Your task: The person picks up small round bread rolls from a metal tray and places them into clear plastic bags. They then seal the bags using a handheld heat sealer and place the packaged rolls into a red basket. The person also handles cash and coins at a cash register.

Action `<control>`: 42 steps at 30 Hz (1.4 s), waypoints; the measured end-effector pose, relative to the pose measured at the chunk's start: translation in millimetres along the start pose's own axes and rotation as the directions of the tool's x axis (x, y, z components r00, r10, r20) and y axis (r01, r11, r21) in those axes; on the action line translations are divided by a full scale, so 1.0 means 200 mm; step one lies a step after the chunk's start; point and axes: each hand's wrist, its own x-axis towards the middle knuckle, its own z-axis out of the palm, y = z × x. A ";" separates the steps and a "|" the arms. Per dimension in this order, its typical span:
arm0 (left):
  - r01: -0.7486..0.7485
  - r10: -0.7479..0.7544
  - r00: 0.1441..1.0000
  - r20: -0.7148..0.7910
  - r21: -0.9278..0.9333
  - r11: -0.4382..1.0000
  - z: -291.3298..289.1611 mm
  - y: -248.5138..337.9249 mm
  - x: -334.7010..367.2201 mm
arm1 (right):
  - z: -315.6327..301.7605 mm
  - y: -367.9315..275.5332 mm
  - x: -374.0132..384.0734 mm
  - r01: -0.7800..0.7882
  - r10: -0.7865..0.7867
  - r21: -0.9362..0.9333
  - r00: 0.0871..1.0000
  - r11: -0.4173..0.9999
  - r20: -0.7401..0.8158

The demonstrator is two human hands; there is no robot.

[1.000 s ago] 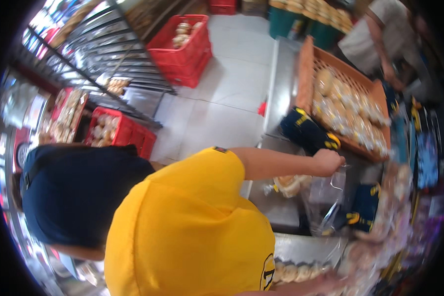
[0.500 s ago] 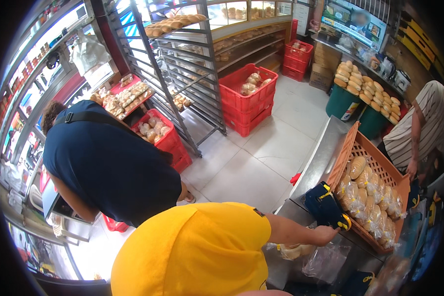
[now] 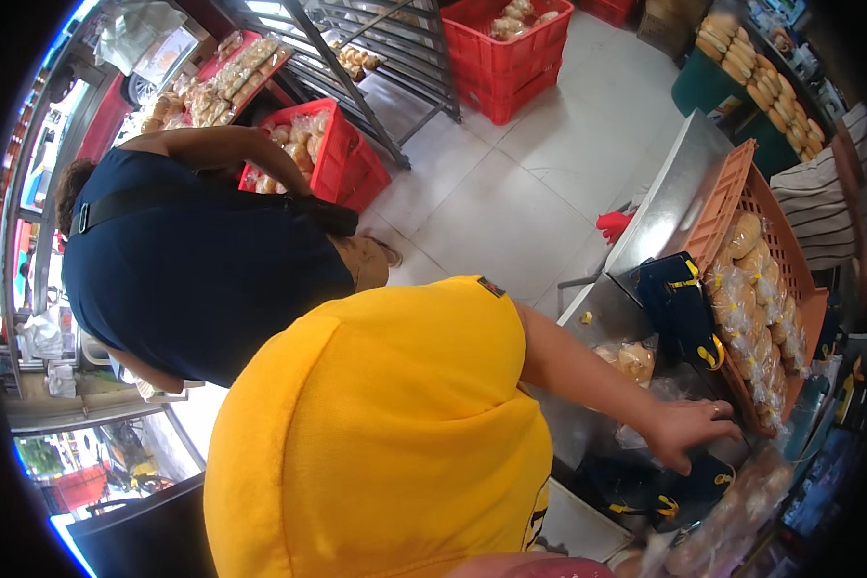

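Note:
My left hand (image 3: 689, 431), bare with a ring on one finger, is stretched out over the steel counter (image 3: 669, 188), fingers apart and nothing held. It is just above a dark blue pouch (image 3: 636, 482) with yellow zip pulls; I cannot tell whether they touch. Farther back a similar blue pouch (image 3: 674, 306) leans on an orange plastic crate (image 3: 724, 207). Long bread rolls in clear bags (image 3: 749, 294) fill that crate. Between my forearm and the counter's far end lies a clear bag of rolls (image 3: 634, 361). My right hand does not show.
A person in a dark blue shirt (image 3: 202, 260) stands close at my left, by red crates of bagged bread (image 3: 332, 144). A metal rack (image 3: 409, 72) stands beyond. Past the orange crate are a person in striped cloth (image 3: 824, 207) and green bins topped with rolls (image 3: 708, 82).
My left hand has left the corner of the blue pouch beside the crate and opened over the other pouch. The person in blue now reaches toward the red crates. My view has swung downward.

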 end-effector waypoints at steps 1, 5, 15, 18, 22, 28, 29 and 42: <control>-0.151 0.152 0.988 0.030 -0.010 0.988 -0.02 0.06 0.02 | -0.03 -0.03 -0.01 -0.003 0.003 -0.019 1.000 1.000 -0.009; -0.595 0.588 0.788 0.186 -0.017 0.803 -0.08 0.29 0.04 | -0.22 -0.23 -0.03 -0.038 0.033 -0.125 0.999 0.991 -0.039; -0.566 0.576 0.809 0.118 -0.111 0.817 -0.23 0.31 -0.06 | -0.21 -0.26 -0.23 -0.333 0.374 0.286 0.922 0.899 -0.101; -0.542 0.535 0.754 0.382 -0.101 0.835 -0.25 0.43 -0.06 | -0.18 -0.28 -0.32 -0.377 0.439 0.378 0.894 0.845 -0.090; -0.448 0.496 0.732 0.466 -0.219 0.867 -0.07 0.46 -0.06 | -0.28 -0.31 -0.38 -0.366 0.380 0.103 0.902 0.925 -0.203; -0.357 0.471 0.630 0.617 -0.308 0.882 0.15 0.49 -0.12 | -0.44 -0.39 -0.52 -0.530 0.675 0.453 0.690 0.717 -0.261; -0.344 0.470 0.592 0.654 -0.322 0.882 0.19 0.49 -0.13 | -0.45 -0.39 -0.56 -0.530 0.736 0.563 0.636 0.634 -0.232; -0.198 0.340 0.310 0.888 -0.290 0.937 0.62 0.55 -0.39 | -0.59 -0.35 -0.99 -0.452 0.867 0.759 0.398 0.469 -0.300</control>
